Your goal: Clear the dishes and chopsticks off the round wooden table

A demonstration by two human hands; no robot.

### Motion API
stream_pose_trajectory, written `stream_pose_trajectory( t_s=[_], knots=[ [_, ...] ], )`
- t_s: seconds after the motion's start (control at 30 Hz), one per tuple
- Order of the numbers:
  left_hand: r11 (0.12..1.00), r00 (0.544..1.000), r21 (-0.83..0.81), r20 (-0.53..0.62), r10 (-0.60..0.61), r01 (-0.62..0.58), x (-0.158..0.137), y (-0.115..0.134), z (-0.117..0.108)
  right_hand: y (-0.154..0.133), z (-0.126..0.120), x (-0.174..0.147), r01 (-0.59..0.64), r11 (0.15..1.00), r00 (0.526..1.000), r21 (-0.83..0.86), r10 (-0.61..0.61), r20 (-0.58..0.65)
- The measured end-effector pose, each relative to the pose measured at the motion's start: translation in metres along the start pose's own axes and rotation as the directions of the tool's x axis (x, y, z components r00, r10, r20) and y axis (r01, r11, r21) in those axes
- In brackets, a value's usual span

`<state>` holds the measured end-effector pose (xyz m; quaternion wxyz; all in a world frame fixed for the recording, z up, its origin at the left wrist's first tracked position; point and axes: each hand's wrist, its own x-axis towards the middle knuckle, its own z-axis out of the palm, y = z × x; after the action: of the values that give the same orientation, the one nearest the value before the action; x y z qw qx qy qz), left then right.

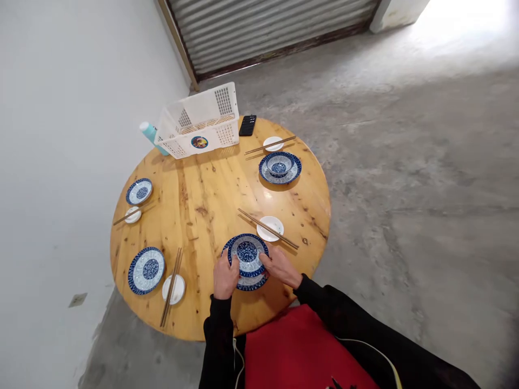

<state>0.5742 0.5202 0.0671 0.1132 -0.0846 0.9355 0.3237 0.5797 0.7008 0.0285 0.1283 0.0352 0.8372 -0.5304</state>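
My left hand [226,274] and my right hand [279,263] grip opposite sides of a blue-and-white patterned bowl [247,253], thumbs on its rim. Directly beneath, a matching plate [252,283] shows only in part near the table's front edge. Whether bowl and plate touch is hard to see. Just beyond my right hand lies a small white dish [271,222] with a pair of chopsticks [279,236] across it.
Other settings on the round wooden table [211,189] include a bowl on a plate [298,167], two plates [146,270] at the left, and white dishes with chopsticks. A white plastic basket [219,135], a turquoise bottle [150,132] and a black tray-like object [247,125] stand at the back.
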Motion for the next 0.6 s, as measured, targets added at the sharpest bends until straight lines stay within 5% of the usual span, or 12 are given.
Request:
stream_pose_trajectory(
  t_s=[0.23, 0.4, 0.6],
  knots=[
    [0.999, 1.0, 0.037, 0.004, 0.016, -0.016, 0.001, 0.068, 0.021, 0.005, -0.077, 0.009, 0.042, 0.999, 0.998, -0.014, -0.042, 0.043],
    [0.998, 0.997, 0.032, -0.055, -0.05, 0.052, 0.003, 0.151, 0.07, 0.029, -0.172, 0.027, 0.001, 1.0, 0.977, 0.007, -0.003, 0.213],
    [0.992, 0.991, -0.051, -0.067, -0.116, 0.112, 0.025, 0.25, 0.137, 0.066, -0.285, 0.065, 0.07, 0.981, 0.976, -0.178, -0.031, 0.213]
  ],
)
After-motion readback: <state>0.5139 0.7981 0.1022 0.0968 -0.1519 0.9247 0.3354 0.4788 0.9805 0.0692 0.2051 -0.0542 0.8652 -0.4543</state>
